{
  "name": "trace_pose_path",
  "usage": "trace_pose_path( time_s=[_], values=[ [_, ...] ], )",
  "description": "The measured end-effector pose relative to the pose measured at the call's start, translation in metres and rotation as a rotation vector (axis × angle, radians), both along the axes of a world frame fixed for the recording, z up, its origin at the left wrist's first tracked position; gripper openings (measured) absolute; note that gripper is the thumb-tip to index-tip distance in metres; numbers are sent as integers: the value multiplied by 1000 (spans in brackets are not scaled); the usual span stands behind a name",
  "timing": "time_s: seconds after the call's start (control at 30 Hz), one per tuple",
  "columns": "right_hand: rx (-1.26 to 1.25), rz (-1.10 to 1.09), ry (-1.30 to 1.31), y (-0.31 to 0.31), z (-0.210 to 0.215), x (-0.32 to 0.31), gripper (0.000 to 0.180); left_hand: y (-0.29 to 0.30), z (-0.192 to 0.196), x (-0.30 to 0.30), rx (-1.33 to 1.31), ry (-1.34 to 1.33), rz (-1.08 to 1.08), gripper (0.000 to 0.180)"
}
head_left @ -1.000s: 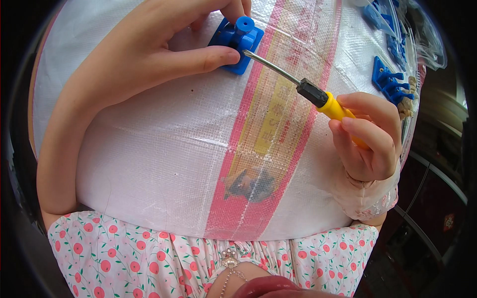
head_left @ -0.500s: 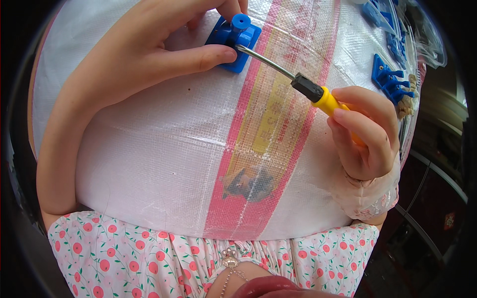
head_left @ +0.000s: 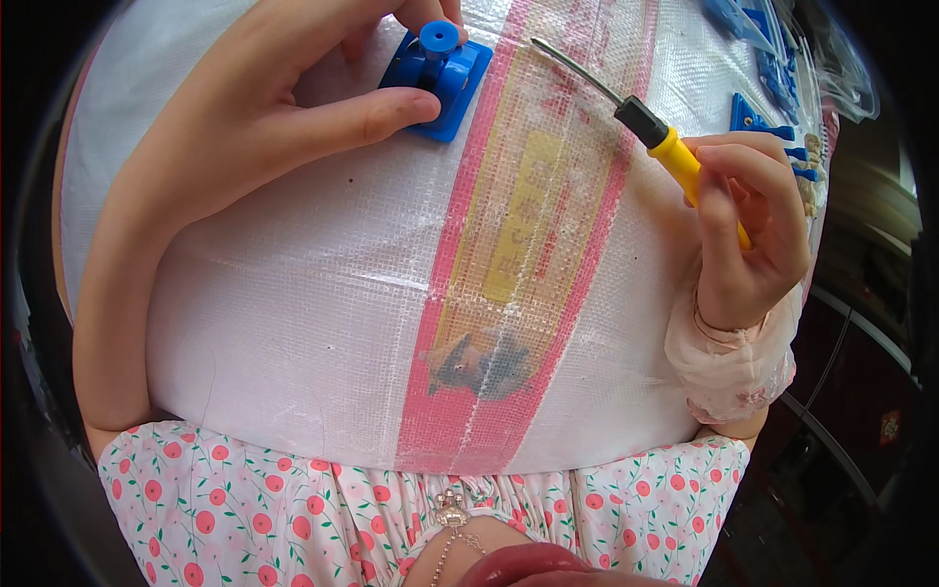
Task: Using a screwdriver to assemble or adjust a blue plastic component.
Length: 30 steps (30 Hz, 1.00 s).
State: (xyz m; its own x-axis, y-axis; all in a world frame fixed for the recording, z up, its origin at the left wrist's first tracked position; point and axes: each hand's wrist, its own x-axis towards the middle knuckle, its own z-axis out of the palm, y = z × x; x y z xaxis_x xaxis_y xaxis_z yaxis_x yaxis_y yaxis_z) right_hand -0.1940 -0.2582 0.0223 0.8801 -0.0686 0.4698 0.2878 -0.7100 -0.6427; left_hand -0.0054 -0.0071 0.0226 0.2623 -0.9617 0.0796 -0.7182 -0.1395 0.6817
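Observation:
A small blue plastic piece with a square base and a round-topped post (head_left: 455, 83) rests on the woven sheet at the far middle. My left hand (head_left: 293, 108) grips it, with the thumb on its near left side and the fingers behind it, partly out of the picture. In my right hand (head_left: 753, 220) is a screwdriver (head_left: 675, 161) with a yellow handle, a black collar and a thin metal shaft. Its tip points up and to the left, apart from the blue piece.
White woven sheeting (head_left: 274, 264) with a pink-edged printed stripe covers the work surface. At the far right lie a blue piece with several prongs (head_left: 751, 115), more blue parts (head_left: 773, 73) and clear plastic bags (head_left: 846, 73). Dark cabinet fronts (head_left: 851, 391) stand beyond the right edge.
The screwdriver tip has come away from the blue piece, and my right hand has moved to the right with it. The blue piece and my left hand have shifted slightly left.

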Motion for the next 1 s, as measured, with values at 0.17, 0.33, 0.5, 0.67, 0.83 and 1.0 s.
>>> trace_pose_path(
  time_s=[0.17,0.33,0.5,0.67,0.83,1.0],
  values=[
    [89,49,60,-4,0,-2,19,-5,12,-22,-16,-19,103,35],
    [104,111,51,-5,1,-3,21,-2,12,-19,-12,7,87,36],
    [40,140,54,-5,0,0,21,-2,11,-18,-39,-17,71,36],
    [92,69,244,2,7,1,16,-3,11,-18,-23,9,84,37],
    [-162,292,201,-3,13,5,21,-6,14,-18,76,12,111,36],
    [-77,195,98,-2,7,1,24,0,4,-4,19,9,25,36]
  ],
)
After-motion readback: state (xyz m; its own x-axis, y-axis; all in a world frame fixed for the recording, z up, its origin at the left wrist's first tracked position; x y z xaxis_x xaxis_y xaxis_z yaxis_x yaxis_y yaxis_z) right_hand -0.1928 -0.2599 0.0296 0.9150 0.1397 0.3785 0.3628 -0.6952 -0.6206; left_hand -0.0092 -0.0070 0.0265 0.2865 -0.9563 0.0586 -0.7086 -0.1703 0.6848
